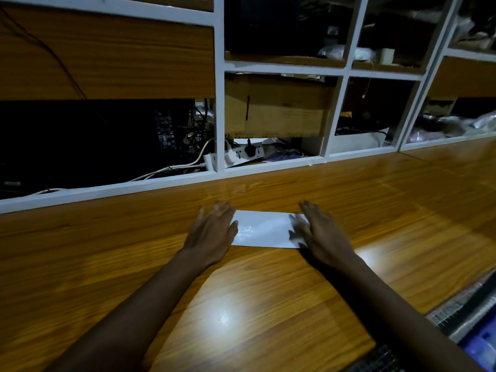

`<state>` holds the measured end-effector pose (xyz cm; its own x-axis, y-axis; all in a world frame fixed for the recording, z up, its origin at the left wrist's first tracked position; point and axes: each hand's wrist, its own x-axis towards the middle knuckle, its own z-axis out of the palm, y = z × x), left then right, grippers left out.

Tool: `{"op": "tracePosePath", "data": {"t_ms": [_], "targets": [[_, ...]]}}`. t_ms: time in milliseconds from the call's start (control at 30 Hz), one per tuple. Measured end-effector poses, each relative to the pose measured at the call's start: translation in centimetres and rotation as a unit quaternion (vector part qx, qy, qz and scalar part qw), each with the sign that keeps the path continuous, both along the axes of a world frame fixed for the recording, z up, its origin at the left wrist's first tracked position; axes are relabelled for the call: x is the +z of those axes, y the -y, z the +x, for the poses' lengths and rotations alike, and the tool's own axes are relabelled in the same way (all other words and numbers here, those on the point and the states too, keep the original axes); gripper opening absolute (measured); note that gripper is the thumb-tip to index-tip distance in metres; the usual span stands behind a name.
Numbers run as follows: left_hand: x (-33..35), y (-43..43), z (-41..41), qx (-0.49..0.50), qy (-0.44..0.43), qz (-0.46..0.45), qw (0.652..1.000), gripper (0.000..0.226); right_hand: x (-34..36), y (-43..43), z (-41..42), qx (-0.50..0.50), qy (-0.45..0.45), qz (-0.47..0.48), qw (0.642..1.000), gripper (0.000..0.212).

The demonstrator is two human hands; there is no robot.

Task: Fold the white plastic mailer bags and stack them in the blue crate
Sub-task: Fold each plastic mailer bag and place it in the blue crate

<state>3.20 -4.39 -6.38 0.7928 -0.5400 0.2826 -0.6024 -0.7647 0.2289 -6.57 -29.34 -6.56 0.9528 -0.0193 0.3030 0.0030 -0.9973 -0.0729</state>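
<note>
Bag (264,229) lies flat on counter (120,251), mid-scene, looks folded once. Left grip (212,232) & right grip (322,232) both released, fingers straight, pressing its ends, prob. to set crease. Crate (480,345) near right.

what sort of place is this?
Probably a small shop or office packing counter: wooden counter, white-framed cubbies holding a cardboard box and power strip, a white mailer bag flat under the left hand and right hand.

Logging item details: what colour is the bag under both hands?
White, slightly glossy; the mailer bag shows best in the head view.
</note>
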Motion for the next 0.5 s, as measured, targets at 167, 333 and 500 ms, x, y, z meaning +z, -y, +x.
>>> {"op": "tracePosePath", "data": {"t_ms": [167, 333, 500], "targets": [[0.7, 4.0, 2.1, -0.080, 0.004, -0.031, 0.996, 0.039, 2.1, -2.5, 4.1, 0.072, -0.064, 0.123, 0.988, 0.049], [-0.7, 5.5, 2.3, -0.128, -0.028, 0.028, 0.991, 0.046, -0.5, -2.7, 6.3, 0.070, -0.120, 0.086, 0.987, 0.059], [-1.2, 4.8, 3.5, -0.098, -0.065, 0.127, 0.985, 0.061, -0.3, -2.3, 5.8, 0.061, -0.144, 0.051, 0.986, 0.074]]}}
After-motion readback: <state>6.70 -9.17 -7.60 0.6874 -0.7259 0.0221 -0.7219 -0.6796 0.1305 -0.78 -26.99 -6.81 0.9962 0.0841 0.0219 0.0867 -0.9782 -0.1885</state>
